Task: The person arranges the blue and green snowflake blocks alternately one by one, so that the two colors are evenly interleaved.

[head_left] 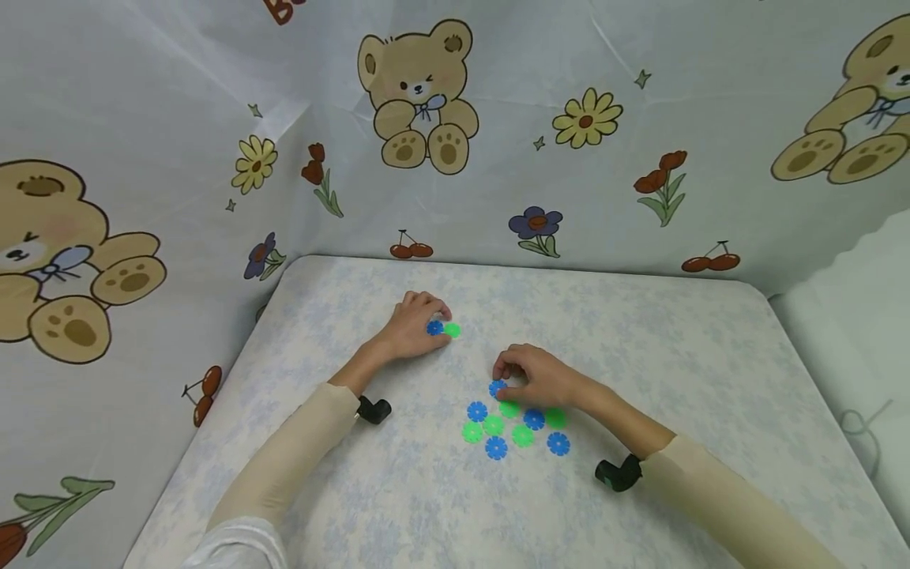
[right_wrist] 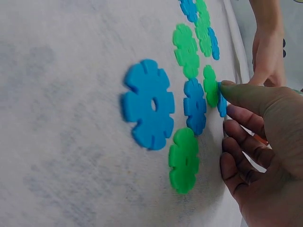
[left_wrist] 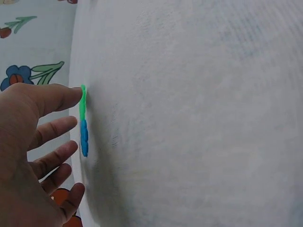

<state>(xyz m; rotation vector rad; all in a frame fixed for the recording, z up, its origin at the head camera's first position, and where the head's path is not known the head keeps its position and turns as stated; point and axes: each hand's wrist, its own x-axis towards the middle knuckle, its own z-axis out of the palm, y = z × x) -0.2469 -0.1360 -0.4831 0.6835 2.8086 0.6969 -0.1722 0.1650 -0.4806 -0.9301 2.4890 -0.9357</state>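
Observation:
My left hand [head_left: 412,328] is at the far left of the table. It curves loosely around a blue notched disc [head_left: 435,327] and a green notched disc [head_left: 453,330] lying edge to edge. In the left wrist view the thumb tip touches the green disc [left_wrist: 83,101], and the other fingers are spread beside the blue disc [left_wrist: 84,138]. Nearer the middle, my right hand [head_left: 546,378] pinches a blue notched disc [head_left: 497,388] between thumb and forefinger. The right wrist view shows that disc [right_wrist: 222,101] nearly edge-on, partly hidden by the thumb.
Several more notched discs lie flat in a loose group below my right hand, among them a green disc [head_left: 522,435] and a blue disc [head_left: 558,443]. The pale patterned tabletop [head_left: 398,490] meets a bear-print cloth [head_left: 498,213] along its back and left edges.

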